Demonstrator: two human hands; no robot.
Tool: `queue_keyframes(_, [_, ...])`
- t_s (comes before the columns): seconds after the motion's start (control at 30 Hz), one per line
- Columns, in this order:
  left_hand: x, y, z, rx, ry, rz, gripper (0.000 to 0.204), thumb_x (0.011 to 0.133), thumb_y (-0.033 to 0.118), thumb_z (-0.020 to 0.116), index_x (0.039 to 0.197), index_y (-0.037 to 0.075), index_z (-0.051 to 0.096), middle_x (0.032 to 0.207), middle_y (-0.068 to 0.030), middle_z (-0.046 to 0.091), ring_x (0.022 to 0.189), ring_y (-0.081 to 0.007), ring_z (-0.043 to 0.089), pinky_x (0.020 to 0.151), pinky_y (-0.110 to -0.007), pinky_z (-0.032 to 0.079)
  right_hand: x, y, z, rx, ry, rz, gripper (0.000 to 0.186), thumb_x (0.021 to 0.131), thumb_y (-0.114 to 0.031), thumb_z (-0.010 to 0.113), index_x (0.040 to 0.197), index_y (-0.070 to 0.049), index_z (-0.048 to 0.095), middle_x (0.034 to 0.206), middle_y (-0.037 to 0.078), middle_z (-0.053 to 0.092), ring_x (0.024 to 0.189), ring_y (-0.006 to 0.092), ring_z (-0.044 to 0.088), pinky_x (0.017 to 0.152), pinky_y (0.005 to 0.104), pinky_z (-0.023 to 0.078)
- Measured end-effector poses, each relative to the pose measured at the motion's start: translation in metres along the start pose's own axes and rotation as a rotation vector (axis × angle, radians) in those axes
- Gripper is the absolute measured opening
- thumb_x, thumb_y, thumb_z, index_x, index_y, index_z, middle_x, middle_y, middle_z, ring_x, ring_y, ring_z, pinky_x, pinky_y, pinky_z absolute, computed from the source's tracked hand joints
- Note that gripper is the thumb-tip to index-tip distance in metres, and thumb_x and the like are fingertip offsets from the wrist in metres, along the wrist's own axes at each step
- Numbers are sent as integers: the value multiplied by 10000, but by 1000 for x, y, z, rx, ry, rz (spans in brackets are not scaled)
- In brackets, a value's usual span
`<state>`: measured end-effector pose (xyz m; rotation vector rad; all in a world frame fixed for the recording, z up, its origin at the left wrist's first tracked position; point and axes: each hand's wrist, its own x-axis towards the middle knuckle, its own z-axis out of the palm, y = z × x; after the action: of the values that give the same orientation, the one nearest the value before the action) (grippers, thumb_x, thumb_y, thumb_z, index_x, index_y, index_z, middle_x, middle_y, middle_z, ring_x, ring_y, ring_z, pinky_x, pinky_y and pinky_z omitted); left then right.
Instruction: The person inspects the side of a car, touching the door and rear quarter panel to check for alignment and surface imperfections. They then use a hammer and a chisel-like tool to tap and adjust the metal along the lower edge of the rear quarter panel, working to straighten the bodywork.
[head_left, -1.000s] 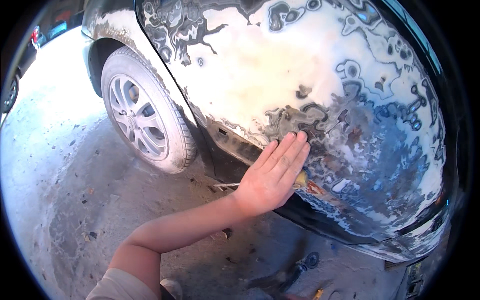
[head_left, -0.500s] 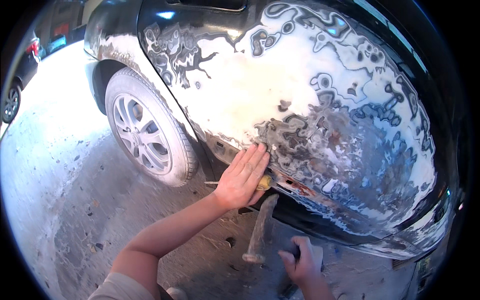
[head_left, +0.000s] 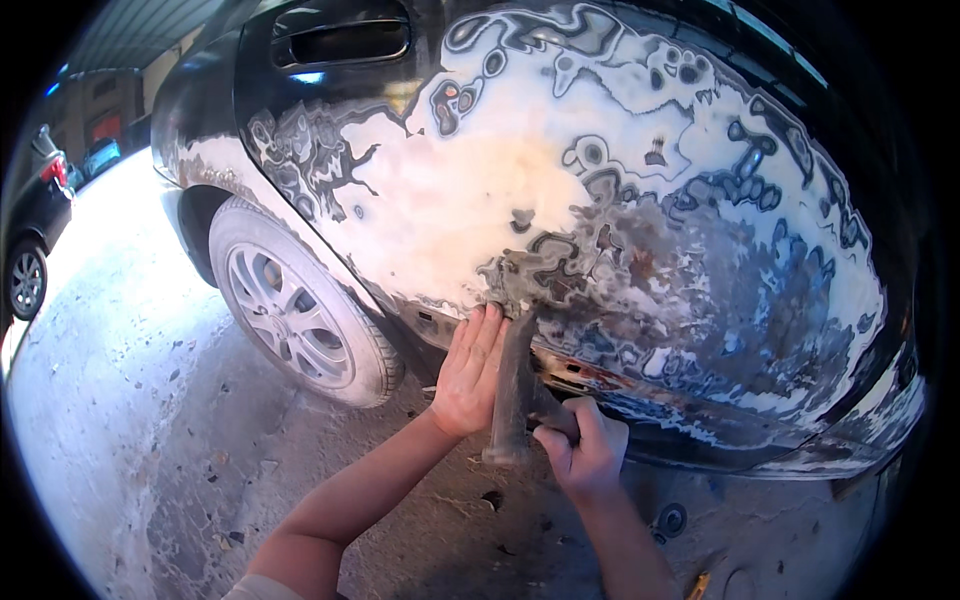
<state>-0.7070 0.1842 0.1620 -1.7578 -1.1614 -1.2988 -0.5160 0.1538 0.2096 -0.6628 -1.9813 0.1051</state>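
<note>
A dark car door [head_left: 450, 190] with white, grey and bare sanded patches fills the view ahead. My left hand [head_left: 470, 385] lies against its lower edge, four fingers straight and pressed to the panel. Beside that wrist pokes the thin tip of a screwdriver [head_left: 429, 388], running behind the palm; its yellow handle, seen half a second ago, is hidden now. The left thumb does not show clearly. My right hand [head_left: 590, 445] is wrapped round the handle of a worn hammer [head_left: 508, 400]. The long hammer head hangs upright close to my left hand, overlapping its edge.
A dusty spoked wheel [head_left: 290, 315] stands left of the door. Rusty metal shows along the sill [head_left: 590, 375]. On the rough floor [head_left: 330, 470] lie a dark round piece [head_left: 672, 519] and a yellow object [head_left: 700, 585]. Another car [head_left: 40, 210] is at far left.
My right hand and the hammer have come up and left, bringing the head in front of the screwdriver handle. The view has shifted slightly. My left hand stays at the door's lower edge.
</note>
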Motion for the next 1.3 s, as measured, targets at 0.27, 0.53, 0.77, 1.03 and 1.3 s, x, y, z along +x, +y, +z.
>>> queue_keyframes(0.27, [-1,2,0,11,-52,-33,517,879,151,512,1315,-125,469,1406,-313,420,1276,-471,450,1035,-526,382,-3,-1,-3,12,-74,-8,401,749,-371,790,829,-42,574,665,115,606,554,295,621,497,362,493])
queue_keyframes(0.53, [2,2,-2,-30,-53,-52,578,870,239,565,1322,-108,471,1418,-310,406,1289,-471,434,1040,-540,366,-3,5,0,-22,-65,-17,425,734,-425,783,794,-66,565,663,87,583,543,286,605,473,370,469])
queue_keyframes(0.77, [1,6,-6,-100,-5,-34,628,856,304,566,1317,-112,471,1426,-316,388,1286,-497,418,1043,-549,354,3,0,-2,-60,-43,7,449,746,-464,763,769,-62,563,651,91,573,540,297,600,468,370,464])
queue_keyframes(1.03, [7,14,-12,-121,-27,-62,602,807,202,617,1303,-113,484,1416,-315,400,1292,-492,412,1051,-546,351,-3,-11,-20,-23,-135,-181,446,761,-460,756,758,-61,558,643,88,570,538,290,602,471,371,465])
queue_keyframes(1.3, [1,10,-6,-81,-23,-45,553,832,198,577,1286,-108,499,1389,-327,424,1279,-500,425,1039,-538,367,-4,-11,-16,6,-104,-102,464,746,-460,767,743,-49,552,646,90,561,533,281,597,464,358,461])
